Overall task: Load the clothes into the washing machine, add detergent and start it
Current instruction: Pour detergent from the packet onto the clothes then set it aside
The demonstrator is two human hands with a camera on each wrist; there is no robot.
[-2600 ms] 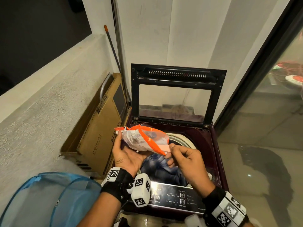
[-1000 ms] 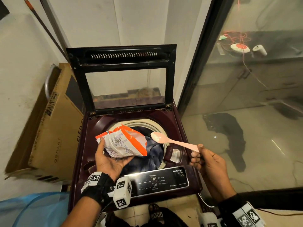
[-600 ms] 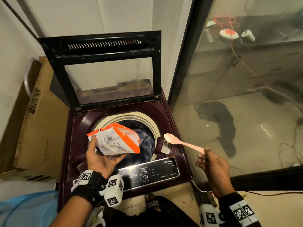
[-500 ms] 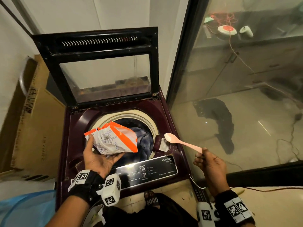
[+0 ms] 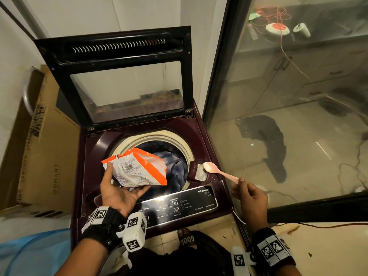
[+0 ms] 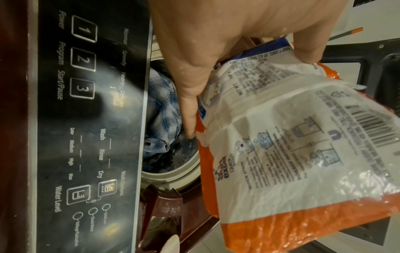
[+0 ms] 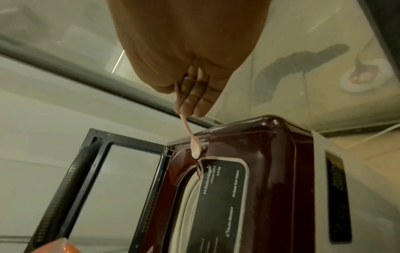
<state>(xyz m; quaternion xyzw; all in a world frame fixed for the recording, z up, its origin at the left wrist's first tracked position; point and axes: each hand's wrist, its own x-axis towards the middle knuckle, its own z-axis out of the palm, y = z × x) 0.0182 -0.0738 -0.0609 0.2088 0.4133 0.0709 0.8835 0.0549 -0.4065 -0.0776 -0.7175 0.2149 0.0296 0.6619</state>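
From the head camera, a maroon top-loading washing machine stood with its glass lid raised upright against the wall. Blue checked clothes lay inside the round drum. The left hand was palm up over the drum's near left edge, fingers and thumb curled around a white and orange detergent packet, torn end pointing up and left. The right hand was off the machine's right front corner, pinching the end of a pale pink spoon. The spoon's bowl hovered above a small open detergent compartment just right of the drum. A black control panel ran along the machine's front edge. A cardboard box leaned at the left, a blue mesh basket sat at the lower left, and a glass door filled the right.

From the left wrist camera, the thumb and fingers gripped the crumpled packet, barcode side showing. Below it were the checked clothes in the drum and the control panel with buttons marked 1, 2 and 3.

From the right wrist camera, the fingers were closed on the spoon's handle; its bowl hung over the machine's top by the drum rim, with the lid open beyond.
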